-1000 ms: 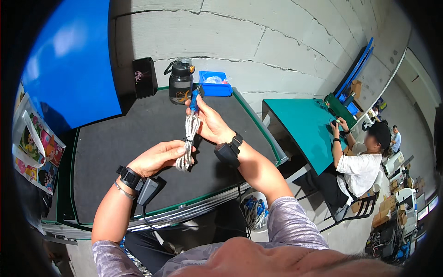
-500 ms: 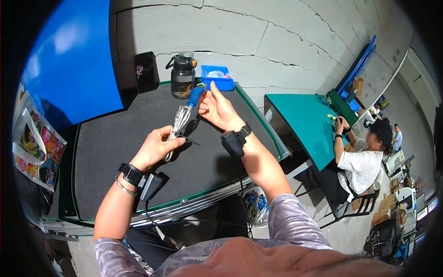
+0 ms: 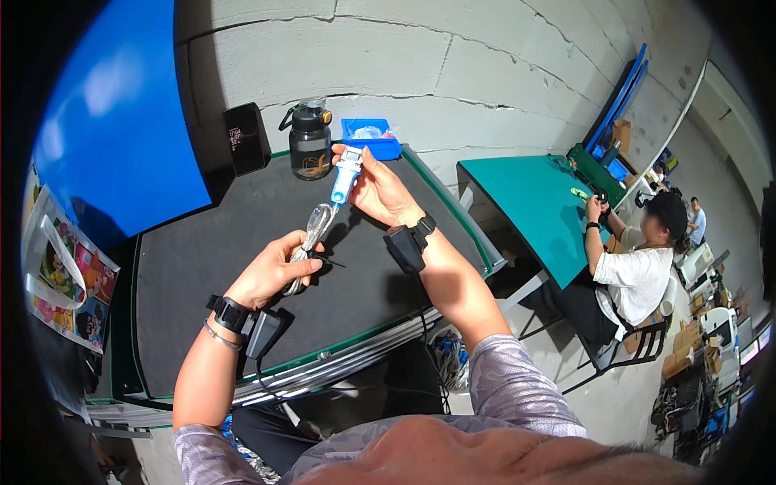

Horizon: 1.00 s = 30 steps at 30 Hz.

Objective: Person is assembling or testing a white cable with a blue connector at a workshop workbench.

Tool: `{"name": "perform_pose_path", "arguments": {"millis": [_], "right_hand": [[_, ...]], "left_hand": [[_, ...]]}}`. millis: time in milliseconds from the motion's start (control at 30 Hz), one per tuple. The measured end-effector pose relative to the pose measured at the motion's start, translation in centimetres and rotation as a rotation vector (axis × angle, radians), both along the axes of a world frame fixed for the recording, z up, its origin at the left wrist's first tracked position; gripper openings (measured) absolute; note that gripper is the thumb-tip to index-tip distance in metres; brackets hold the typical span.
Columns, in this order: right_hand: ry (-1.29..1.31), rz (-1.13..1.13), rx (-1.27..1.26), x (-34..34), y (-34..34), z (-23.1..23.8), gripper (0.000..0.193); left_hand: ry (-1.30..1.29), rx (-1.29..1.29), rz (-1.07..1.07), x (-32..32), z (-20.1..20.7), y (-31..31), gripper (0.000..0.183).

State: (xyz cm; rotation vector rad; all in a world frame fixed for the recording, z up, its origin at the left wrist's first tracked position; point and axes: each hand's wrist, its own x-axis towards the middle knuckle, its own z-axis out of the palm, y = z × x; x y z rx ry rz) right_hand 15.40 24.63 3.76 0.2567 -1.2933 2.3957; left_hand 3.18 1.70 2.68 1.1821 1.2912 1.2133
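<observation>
Head view: left hand point(image 3: 263, 273), fingers grasping coiled grey cable point(image 3: 318, 225), dark tie point(image 3: 333, 261) sticking out beside thumb. Right hand point(image 3: 385, 191), fingers closed around blue connector point(image 3: 345, 179) on cable's upper end. Both held above dark bench point(image 3: 198, 279). Black bottle point(image 3: 309, 149), blue tray point(image 3: 380, 150) near right hand, toward wall point(image 3: 364, 56).

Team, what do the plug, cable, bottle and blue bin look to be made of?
Plug: likely moulded plastic, smooth and blue; its silvery end may be metal.
Cable: probably a plastic jacket, pale grey, with a slight sheen.
Bottle: dark, seemingly see-through body with highlights; plastic or glass, can't tell.
Bin: probably plastic, even opaque blue, thin walls.
</observation>
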Motion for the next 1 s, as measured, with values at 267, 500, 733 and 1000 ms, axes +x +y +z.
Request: {"name": "perform_pose_path", "arguments": {"millis": [267, 500, 733, 1000], "right_hand": [[-0.021, -0.014, 0.017, -0.5, -0.5, -0.5, 0.042], [-0.098, -0.026, 0.061, -1.9, -1.3, -2.1, 0.041], [-0.412, -0.253, 0.183, -1.8, -2.4, -1.7, 0.031], [-0.340, -0.336, 0.220, -1.6, -2.3, -1.1, 0.031]], "left_hand": [[-0.229, 0.088, -0.151, 0.7, -0.3, -0.3, 0.039], [-0.443, -0.012, 0.013, -0.2, -1.4, 0.4, 0.036], [-0.256, 0.017, 0.300, 0.2, -0.6, 0.5, 0.018], [-0.263, 0.058, 0.304, 0.4, 0.0, 0.8, 0.017]]}}
